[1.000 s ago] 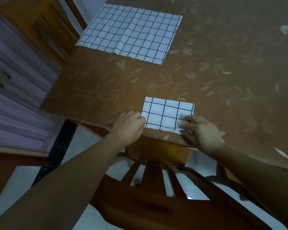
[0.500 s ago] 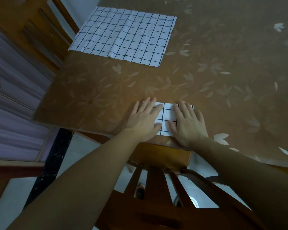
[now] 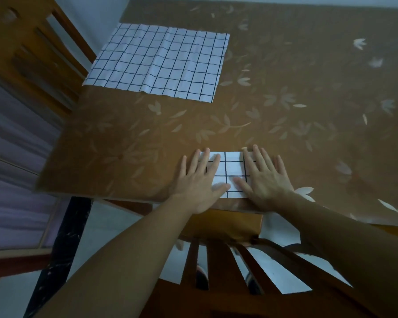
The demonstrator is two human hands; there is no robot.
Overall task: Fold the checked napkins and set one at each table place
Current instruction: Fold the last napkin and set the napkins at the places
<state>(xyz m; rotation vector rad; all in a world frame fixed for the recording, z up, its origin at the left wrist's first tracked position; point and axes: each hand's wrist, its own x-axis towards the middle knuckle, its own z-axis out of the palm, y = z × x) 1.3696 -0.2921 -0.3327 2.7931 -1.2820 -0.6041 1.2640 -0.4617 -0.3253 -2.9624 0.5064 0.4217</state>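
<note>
Two hands lie flat, fingers spread wide, on the folded checked napkin (image 3: 230, 173) at the table's (image 3: 285, 111) near edge: my left hand (image 3: 199, 180) covers its left side, my right hand (image 3: 265, 177) its right. An unfolded checked napkin (image 3: 161, 63) lies at the far-left corner.

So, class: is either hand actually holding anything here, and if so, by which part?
Nothing is gripped. Both the left hand and right hand lie flat, palms down, pressing the folded napkin against the table.
</note>
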